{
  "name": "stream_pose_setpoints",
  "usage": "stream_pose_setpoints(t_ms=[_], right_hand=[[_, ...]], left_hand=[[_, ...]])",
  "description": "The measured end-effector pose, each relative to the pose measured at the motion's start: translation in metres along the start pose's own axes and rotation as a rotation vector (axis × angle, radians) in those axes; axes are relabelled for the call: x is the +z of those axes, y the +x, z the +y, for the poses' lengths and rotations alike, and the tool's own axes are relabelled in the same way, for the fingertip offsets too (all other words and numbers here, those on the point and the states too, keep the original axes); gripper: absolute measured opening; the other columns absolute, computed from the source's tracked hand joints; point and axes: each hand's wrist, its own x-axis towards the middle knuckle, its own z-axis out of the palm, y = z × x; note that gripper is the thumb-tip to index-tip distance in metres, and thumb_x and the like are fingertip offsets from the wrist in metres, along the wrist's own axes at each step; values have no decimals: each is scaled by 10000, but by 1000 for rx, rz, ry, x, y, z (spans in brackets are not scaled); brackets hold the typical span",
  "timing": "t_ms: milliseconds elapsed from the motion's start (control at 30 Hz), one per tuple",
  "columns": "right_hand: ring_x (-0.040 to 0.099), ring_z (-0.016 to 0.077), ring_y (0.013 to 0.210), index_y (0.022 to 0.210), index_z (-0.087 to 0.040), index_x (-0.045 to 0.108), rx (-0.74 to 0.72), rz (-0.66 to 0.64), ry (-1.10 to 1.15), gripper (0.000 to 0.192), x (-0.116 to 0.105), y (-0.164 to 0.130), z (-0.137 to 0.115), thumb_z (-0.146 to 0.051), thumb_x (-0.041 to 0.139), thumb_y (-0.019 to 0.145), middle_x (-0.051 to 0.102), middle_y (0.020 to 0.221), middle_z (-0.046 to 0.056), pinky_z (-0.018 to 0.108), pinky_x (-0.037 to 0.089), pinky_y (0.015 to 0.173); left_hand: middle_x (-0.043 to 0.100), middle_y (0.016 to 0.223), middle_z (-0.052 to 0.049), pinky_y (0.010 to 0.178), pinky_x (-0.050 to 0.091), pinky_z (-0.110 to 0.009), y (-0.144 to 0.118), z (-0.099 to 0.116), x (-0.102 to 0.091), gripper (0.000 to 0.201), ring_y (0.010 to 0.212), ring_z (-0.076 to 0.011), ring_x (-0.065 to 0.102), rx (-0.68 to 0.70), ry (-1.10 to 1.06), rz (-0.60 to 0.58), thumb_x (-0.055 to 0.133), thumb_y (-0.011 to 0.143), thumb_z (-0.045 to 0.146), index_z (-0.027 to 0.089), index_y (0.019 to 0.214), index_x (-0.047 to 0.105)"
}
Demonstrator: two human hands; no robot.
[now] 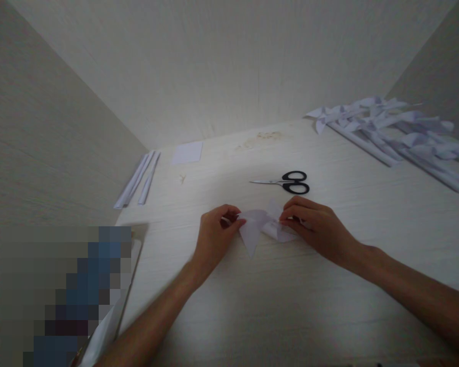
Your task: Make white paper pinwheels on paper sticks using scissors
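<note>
A white folded paper pinwheel (253, 224) with pointed, curled blades is held between my two hands, just over the pale table. My left hand (219, 229) pinches the tip of its left blade between thumb and fingers. On the other side, my right hand (309, 219) is closed on the pinwheel's right part, fingertips pressed together at the paper. Those fingers partly hide the right blades. Beyond the hands lies a pair of scissors (296, 182) with black handles, blades pointing left.
Several paper pinwheels on rolled sticks (382, 125) lie piled at the back right. Rolled paper tubes (135, 178) rest at the left edge, near a white paper square (187, 152). Walls enclose the table (214, 316) at back and sides. A blurred-out area covers the lower left.
</note>
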Motion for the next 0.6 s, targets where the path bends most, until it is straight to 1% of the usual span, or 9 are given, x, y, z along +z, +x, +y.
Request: stream_pose_setpoints(t_ms=[133, 233, 300, 433, 600], right_hand=[[510, 106, 617, 711, -157, 553, 28, 11, 17, 125, 0, 0, 0, -111, 475, 797, 557, 756, 26, 221, 408, 551], [503, 107, 615, 711, -160, 546, 37, 15, 20, 111, 1, 0, 0, -119, 484, 794, 551, 753, 23, 222, 405, 546], [502, 110, 624, 715, -163, 544, 41, 15, 16, 108, 1, 0, 0, -127, 484, 798, 551, 757, 23, 226, 405, 553], [493, 105, 617, 712, -163, 540, 52, 17, 12, 105, 1, 1, 0, -125, 494, 797, 547, 756, 18, 226, 396, 554], [490, 103, 601, 711, -155, 542, 72, 19, 1, 99, 1, 0, 0, -125, 503, 797, 549, 753, 17, 227, 389, 540]], left_hand=[[653, 635, -17, 498, 463, -215, -4, -1, 3, 115, 494, -102, 554, 54, 52, 64, 608, 674, 261, 156, 711, 638], [668, 653, -17, 551, 472, -221, -7, -2, 4, 114, 540, -108, 578, 85, 117, 118, 561, 720, 237, 162, 707, 645], [675, 666, -16, 588, 480, -224, -8, -2, 5, 121, 582, -113, 599, 75, 115, 141, 537, 735, 220, 165, 729, 645], [676, 659, -12, 565, 495, -212, -8, 0, 6, 117, 580, -116, 616, -51, -32, 126, 576, 680, 175, 152, 782, 629], [688, 665, -24, 567, 509, -225, -5, 6, 4, 119, 596, -133, 631, -210, -217, 99, 631, 626, 196, 143, 730, 654]])
